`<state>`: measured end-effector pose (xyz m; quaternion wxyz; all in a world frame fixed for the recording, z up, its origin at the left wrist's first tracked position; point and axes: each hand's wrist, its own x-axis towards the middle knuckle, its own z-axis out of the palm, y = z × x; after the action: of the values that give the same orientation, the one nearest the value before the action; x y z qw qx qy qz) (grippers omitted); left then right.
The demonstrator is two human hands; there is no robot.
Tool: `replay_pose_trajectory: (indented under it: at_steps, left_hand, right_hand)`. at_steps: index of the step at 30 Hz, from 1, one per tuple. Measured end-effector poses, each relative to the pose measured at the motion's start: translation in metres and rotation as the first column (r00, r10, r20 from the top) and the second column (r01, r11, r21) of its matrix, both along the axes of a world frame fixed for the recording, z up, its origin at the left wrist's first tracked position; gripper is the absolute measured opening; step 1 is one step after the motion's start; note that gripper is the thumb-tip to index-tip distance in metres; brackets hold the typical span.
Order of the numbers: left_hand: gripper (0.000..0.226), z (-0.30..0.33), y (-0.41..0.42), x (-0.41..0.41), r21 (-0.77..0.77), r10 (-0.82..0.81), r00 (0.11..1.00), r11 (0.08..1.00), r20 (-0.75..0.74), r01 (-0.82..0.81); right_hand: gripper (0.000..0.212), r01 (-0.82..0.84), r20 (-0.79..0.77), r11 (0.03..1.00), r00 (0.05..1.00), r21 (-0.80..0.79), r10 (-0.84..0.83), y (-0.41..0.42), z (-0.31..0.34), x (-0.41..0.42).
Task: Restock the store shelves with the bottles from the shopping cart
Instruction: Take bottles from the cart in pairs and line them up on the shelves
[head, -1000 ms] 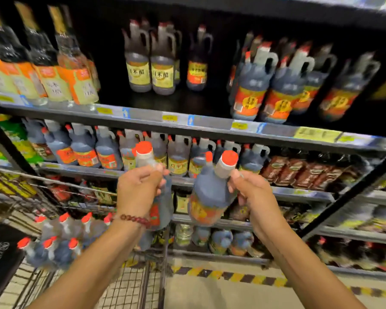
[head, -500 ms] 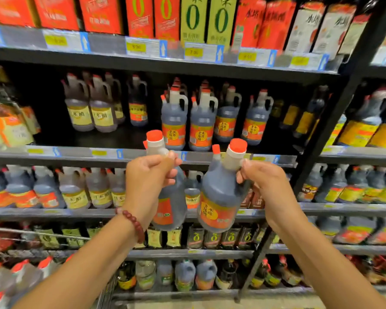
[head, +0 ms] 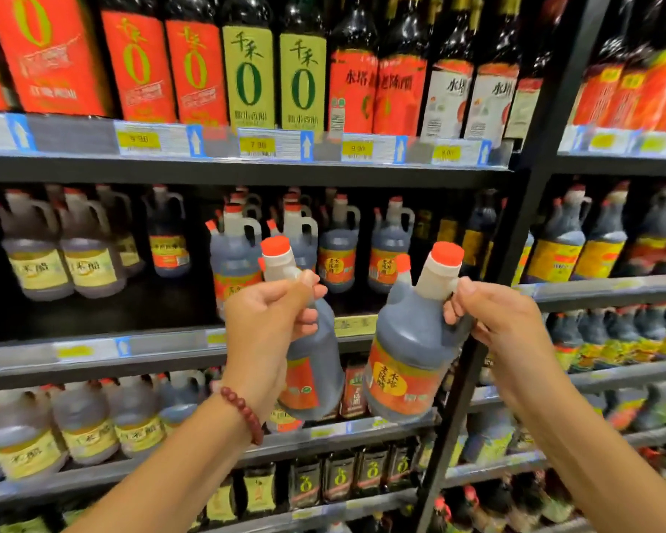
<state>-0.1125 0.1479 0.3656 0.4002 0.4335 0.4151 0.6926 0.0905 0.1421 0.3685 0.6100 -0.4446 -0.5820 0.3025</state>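
Observation:
I hold up two dark vinegar jugs with red caps and orange labels in front of the shelves. My left hand (head: 268, 325) grips the neck handle of the left jug (head: 314, 363), whose lower body hangs below my fingers. My right hand (head: 495, 321) grips the handle of the right jug (head: 410, 363), which tilts slightly left. Behind them, on the middle shelf (head: 162, 346), stand matching orange-label jugs (head: 337, 244). The shopping cart is out of view.
Yellow-label jugs (head: 66, 259) fill the middle shelf's left, with a dark gap beside them. Tall bottles (head: 247, 67) line the top shelf. A black upright post (head: 516, 240) divides this bay from the right one. Lower shelves hold more jugs and small bottles.
My view has risen from the cart and lower shelves to the upper shelves. Both hands have lifted the jugs toward the middle shelf and come closer to it.

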Motion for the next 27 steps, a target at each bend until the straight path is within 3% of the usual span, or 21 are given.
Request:
replay_pose_trajectory:
  at_steps: [5, 12, 16, 23, 27]
  left_hand:
    - [0.025, 0.005, 0.040, -0.005, 0.034, -0.012, 0.998, 0.999, 0.064, 0.010]
    - [0.032, 0.009, 0.087, -0.003, 0.127, -0.065, 0.997, 0.990, 0.032, 0.060]
    - [0.020, 0.007, 0.106, 0.009, 0.173, -0.090, 0.996, 0.981, 0.024, 0.084]
    - [0.031, -0.004, 0.150, 0.034, 0.206, -0.024, 0.999, 0.978, 0.023, 0.018]
    - [0.034, -0.007, 0.170, 0.047, 0.190, 0.005, 1.000, 0.982, -0.005, -0.004]
  right_hand:
    - [0.046, 0.046, 0.015, 0.999, 0.999, 0.007, -0.046, 0.033, 0.003, 0.001]
    - [0.039, 0.111, -0.031, 0.989, 0.994, 0.093, -0.108, 0.083, 0.007, -0.002]
    - [0.038, 0.144, -0.027, 0.979, 0.990, 0.143, -0.141, 0.111, 0.006, 0.000]
    - [0.039, 0.161, 0.033, 0.954, 0.984, 0.255, -0.175, 0.159, 0.002, 0.022]
    - [0.039, 0.128, 0.055, 0.967, 0.988, 0.221, -0.144, 0.187, -0.003, 0.038]
